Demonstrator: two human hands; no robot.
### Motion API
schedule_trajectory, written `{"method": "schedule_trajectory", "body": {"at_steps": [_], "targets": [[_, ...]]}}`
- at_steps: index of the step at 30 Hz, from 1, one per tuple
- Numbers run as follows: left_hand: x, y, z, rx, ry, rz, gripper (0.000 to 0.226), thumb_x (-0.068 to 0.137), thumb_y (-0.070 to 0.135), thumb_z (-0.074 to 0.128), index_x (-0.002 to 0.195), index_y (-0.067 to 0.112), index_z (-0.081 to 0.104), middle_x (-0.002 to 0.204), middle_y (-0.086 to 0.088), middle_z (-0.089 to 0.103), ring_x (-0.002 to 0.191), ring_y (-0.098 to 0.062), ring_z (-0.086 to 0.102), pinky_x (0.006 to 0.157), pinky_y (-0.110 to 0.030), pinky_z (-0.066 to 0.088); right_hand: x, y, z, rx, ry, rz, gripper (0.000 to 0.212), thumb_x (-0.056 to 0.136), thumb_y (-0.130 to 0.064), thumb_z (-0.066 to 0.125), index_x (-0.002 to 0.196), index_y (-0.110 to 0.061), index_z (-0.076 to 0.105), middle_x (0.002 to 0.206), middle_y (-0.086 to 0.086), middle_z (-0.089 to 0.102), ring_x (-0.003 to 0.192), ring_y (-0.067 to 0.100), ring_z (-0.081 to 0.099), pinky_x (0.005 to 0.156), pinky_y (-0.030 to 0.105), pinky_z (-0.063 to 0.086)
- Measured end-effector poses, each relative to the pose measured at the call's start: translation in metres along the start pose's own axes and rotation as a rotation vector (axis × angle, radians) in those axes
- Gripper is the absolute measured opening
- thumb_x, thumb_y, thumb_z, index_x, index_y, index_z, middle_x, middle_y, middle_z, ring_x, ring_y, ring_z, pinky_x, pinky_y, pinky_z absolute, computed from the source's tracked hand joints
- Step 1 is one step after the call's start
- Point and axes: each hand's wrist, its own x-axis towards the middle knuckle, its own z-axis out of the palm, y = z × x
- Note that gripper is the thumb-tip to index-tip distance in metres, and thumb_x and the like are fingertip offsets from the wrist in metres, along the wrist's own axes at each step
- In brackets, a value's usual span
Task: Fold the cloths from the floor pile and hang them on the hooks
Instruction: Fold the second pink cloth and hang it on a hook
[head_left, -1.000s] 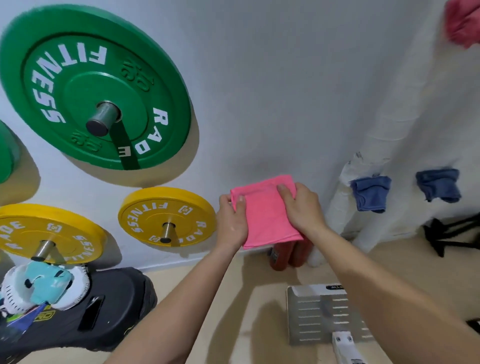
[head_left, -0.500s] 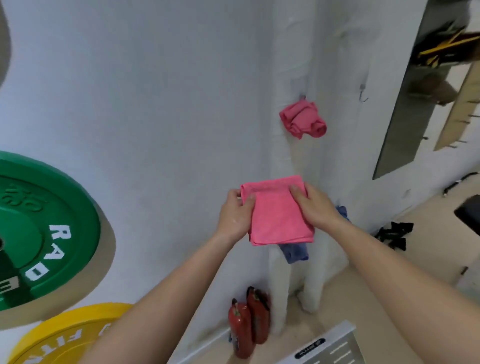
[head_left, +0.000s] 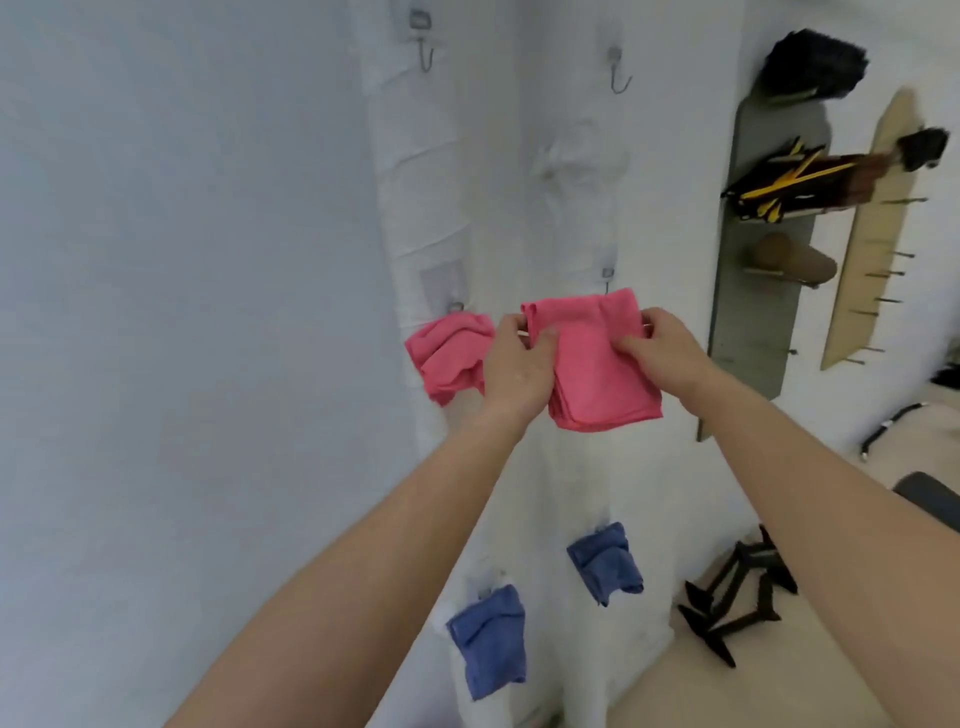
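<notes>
While L hand (head_left: 519, 369) and R hand (head_left: 670, 353) pinch the folded pink cloth (head_left: 597, 379) at 9 and 3 o'clock, long axis approx. vert., its top edge sits just under the hook (head_left: 608, 274) at 12, nearer R.

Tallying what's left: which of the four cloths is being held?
The folded pink cloth, gripped by left hand and right hand; the other pink cloth and two blue cloths hang on the wall.

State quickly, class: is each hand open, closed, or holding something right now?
Left hand: holding the folded pink cloth by its left edge.
Right hand: holding the folded pink cloth by its right edge.
</notes>
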Motion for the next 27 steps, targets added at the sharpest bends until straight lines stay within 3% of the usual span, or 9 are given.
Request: {"method": "schedule_trajectory", "body": {"at_steps": [3,7,15,23,25,27], "targets": [[0.042,-0.006,0.064,-0.131,0.017,-0.107,0.008,0.092,0.028,0.062,0.090,0.027,0.054,0.091,0.000,0.062,0.094,-0.030,0.067,0.084,-0.055,0.057,0.057,0.027,-0.033,0.052,0.112,-0.002,0.039,0.087,-0.021,0.071,0.122,-0.010,0.058,0.108,0.008,0.065,0.090,0.020,0.063,0.079,0.034,0.055],[0.094,-0.023,0.120,-0.098,0.107,-0.102,0.010,0.095,0.024,0.060,0.104,0.018,0.060,0.095,0.001,0.062,0.089,-0.021,0.063,0.084,-0.034,0.053,0.127,0.060,-0.061,0.064,0.139,0.017,0.039,0.087,-0.024,0.072,0.122,-0.011,0.059,0.110,0.012,0.067,0.096,0.026,0.065,0.086,0.041,0.055],[0.177,-0.048,0.164,-0.082,0.302,-0.083,0.022,0.094,0.029,0.064,0.111,0.015,0.065,0.091,0.008,0.061,0.083,-0.012,0.059,0.078,-0.022,0.042,0.232,0.077,-0.056,-0.002,0.117,-0.039,0.034,0.089,-0.028,0.068,0.119,-0.014,0.060,0.105,0.005,0.063,0.099,0.025,0.063,0.089,0.038,0.052],[0.211,-0.083,0.158,-0.054,0.343,-0.129,0.018,0.092,0.025,0.067,0.103,0.013,0.074,0.080,0.011,0.064,0.084,-0.016,0.064,0.083,-0.026,0.050,0.267,0.107,-0.028,0.037,0.120,-0.072,0.027,0.082,-0.024,0.076,0.106,-0.018,0.066,0.094,0.006,0.069,0.085,0.021,0.064,0.081,0.034,0.053],[0.214,-0.095,0.157,-0.083,0.343,-0.156,0.012,0.083,0.027,0.074,0.091,0.019,0.074,0.084,0.004,0.071,0.083,-0.021,0.070,0.084,-0.035,0.058,0.267,0.119,-0.024,0.058,0.091,-0.012,0.026,0.079,-0.022,0.078,0.101,-0.018,0.065,0.088,0.004,0.070,0.082,0.022,0.066,0.077,0.035,0.054],[0.212,-0.109,0.156,-0.154,0.326,-0.220,0.012,0.077,0.023,0.079,0.081,0.021,0.068,0.089,-0.010,0.074,0.074,-0.025,0.072,0.073,-0.041,0.062,0.262,0.132,-0.018,0.111,0.067,0.035,0.026,0.078,-0.018,0.076,0.097,-0.018,0.058,0.079,0.003,0.069,0.072,0.022,0.065,0.064,0.033,0.052]]}}
